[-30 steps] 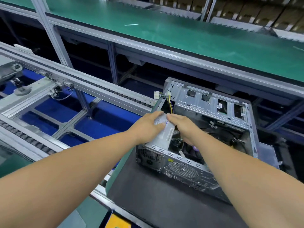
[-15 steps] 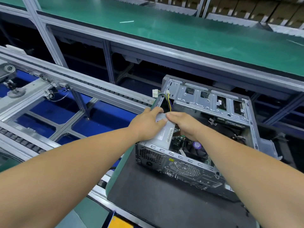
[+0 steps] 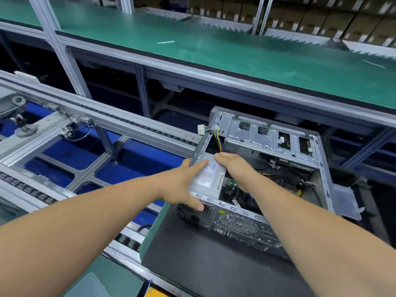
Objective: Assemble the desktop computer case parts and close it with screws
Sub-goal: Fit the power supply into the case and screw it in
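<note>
- My left hand (image 3: 182,185) grips the power supply (image 3: 209,179) from its left side, fingers curled over the top edge and thumb down on the vented rear face of the computer case (image 3: 267,183).
- My right hand (image 3: 235,168) grips the same power supply from the right, fingertips on its far top edge, palm over the open interior.
- The power supply is a grey metal box with a white label, sitting in the near left corner of the case, its top level with the case's upper rim.
- A bundle of coloured wires (image 3: 216,136) rises from the far end of the power supply and ends in a white connector (image 3: 201,129) just past the case's left wall.
- The case lies open side up on a black mat (image 3: 203,258), at the left edge of that mat.
- Inside the case a green circuit board (image 3: 230,185) shows just right of the power supply.
- A metal drive cage (image 3: 263,138) spans the far side of the case.
- A roller conveyor (image 3: 120,123) runs to the left of the mat; a green desk (image 3: 235,52) stretches behind.
</note>
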